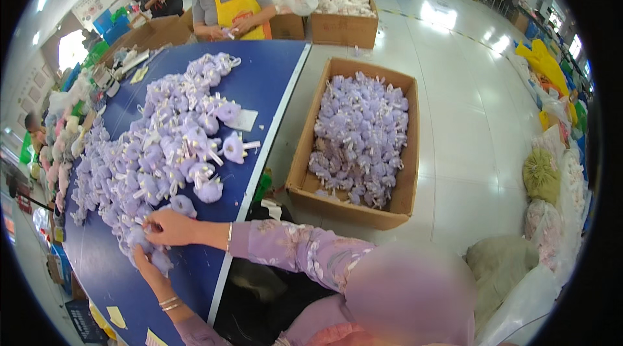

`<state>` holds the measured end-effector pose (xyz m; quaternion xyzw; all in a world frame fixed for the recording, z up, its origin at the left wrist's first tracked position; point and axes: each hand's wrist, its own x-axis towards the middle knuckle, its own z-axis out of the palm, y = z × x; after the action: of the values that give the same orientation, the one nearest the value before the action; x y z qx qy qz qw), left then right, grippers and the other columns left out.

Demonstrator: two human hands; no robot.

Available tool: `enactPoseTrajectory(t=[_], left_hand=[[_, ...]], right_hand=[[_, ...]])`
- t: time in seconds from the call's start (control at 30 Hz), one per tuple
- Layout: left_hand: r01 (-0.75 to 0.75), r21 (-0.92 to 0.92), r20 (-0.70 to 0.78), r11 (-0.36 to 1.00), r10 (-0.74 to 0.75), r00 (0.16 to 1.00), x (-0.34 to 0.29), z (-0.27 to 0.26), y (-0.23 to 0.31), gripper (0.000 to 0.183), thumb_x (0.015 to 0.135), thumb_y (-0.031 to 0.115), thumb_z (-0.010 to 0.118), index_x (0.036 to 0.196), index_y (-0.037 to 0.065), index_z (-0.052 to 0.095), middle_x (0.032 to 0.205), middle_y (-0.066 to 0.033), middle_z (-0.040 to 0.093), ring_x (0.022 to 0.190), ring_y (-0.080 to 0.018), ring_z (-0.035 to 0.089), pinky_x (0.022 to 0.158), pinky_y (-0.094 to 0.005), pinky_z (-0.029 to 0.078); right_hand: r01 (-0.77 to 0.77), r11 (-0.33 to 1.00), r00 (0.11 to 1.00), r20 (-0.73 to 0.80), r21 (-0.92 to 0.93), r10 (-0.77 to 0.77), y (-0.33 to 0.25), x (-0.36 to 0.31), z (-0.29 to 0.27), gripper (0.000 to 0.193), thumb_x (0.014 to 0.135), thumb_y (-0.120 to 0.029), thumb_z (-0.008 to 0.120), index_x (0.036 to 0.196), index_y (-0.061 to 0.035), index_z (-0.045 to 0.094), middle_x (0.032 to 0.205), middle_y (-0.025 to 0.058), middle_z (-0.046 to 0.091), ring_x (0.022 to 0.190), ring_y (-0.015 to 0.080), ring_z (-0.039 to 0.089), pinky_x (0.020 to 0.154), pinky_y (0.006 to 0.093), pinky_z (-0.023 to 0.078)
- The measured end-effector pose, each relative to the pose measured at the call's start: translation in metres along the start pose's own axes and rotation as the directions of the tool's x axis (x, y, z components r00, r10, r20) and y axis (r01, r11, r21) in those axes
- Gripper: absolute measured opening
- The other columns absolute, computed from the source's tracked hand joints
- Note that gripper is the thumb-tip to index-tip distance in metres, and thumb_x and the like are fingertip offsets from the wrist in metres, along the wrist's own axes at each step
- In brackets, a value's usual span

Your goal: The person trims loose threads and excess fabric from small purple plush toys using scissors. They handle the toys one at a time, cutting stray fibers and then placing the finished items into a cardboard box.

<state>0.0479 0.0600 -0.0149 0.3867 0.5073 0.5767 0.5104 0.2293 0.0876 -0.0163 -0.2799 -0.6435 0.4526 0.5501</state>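
Purple plush toy (137, 237), held between two hands at the near end of a blue table (266, 93).
Left hand (148, 267): fingers curled round the toy from below. Right hand (170, 226): fingers bunched at its upper edge, exact grip unclear. Alongside: heap of similar toys (152, 158); beyond, filled cardboard box (350, 212).

Heaped plush pieces (152, 155), cartons (344, 210) and an aproned worker (237, 5) show a workshop.

Fuzzy lavender plush pieces (152, 158) with pale tags (252, 145), heaped across blue tabletop (267, 80).
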Motion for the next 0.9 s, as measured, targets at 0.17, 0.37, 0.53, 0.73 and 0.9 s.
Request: enactPoseTrajectory(t=[0.17,0.37,0.53,0.73,0.9], left_hand=[[0.083,-0.038,-0.013,0.996,-0.084,0.996,-0.009,-0.009,-0.012,0.047,0.094,0.043,0.050,0.120,0.004,0.052,0.097,-0.0090,0.061,0.075,-0.0194,0.062,0.061,-0.0296,0.051],[0.159,0.016,0.028,0.987,-0.160,0.987,-0.021,-0.013,-0.008,0.049,0.095,0.045,0.042,0.119,0.004,0.052,0.093,-0.0097,0.061,0.070,-0.0203,0.061,0.056,-0.0314,0.050],[0.169,0.049,0.014,0.984,-0.169,0.985,-0.019,-0.013,-0.010,0.051,0.095,0.049,0.040,0.118,0.005,0.052,0.093,-0.0103,0.061,0.068,-0.0205,0.060,0.056,-0.0318,0.050],[0.135,0.071,-0.001,0.988,-0.135,0.991,-0.013,-0.009,-0.014,0.051,0.098,0.047,0.041,0.123,0.004,0.052,0.099,-0.0092,0.062,0.079,-0.0182,0.060,0.066,-0.0311,0.050],[-0.034,0.100,-0.015,0.994,0.036,0.999,-0.002,0.007,-0.018,0.052,0.099,0.044,0.045,0.126,0.000,0.052,0.110,-0.0084,0.061,0.095,-0.0171,0.059,0.083,-0.0304,0.048]], right_hand=[[-0.037,0.998,0.998,0.046,0.042,0.035,0.002,0.002,-0.003,0.035,0.071,-0.026,0.069,0.088,0.0043,0.064,0.069,0.0141,0.064,0.062,0.0218,0.060,0.060,0.0342,0.047],[0.039,0.999,0.981,0.190,-0.021,-0.034,0.005,0.001,-0.003,0.032,0.069,-0.022,0.068,0.083,0.0058,0.063,0.067,0.0143,0.062,0.059,0.0216,0.057,0.057,0.0344,0.045],[0.107,0.992,0.979,0.183,-0.067,-0.093,0.013,0.000,0.005,0.028,0.067,-0.016,0.066,0.084,0.0060,0.063,0.068,0.0182,0.063,0.060,0.0276,0.061,0.059,0.0370,0.047],[0.042,0.999,0.985,0.166,-0.028,-0.037,0.003,-0.004,0.001,0.025,0.066,-0.014,0.066,0.080,0.0060,0.063,0.067,0.0191,0.064,0.058,0.0284,0.062,0.058,0.0373,0.047],[0.039,0.997,0.998,-0.036,-0.068,-0.042,0.010,-0.001,0.005,0.022,0.067,-0.015,0.065,0.073,0.0060,0.061,0.064,0.0177,0.063,0.056,0.0251,0.061,0.056,0.0370,0.047]])
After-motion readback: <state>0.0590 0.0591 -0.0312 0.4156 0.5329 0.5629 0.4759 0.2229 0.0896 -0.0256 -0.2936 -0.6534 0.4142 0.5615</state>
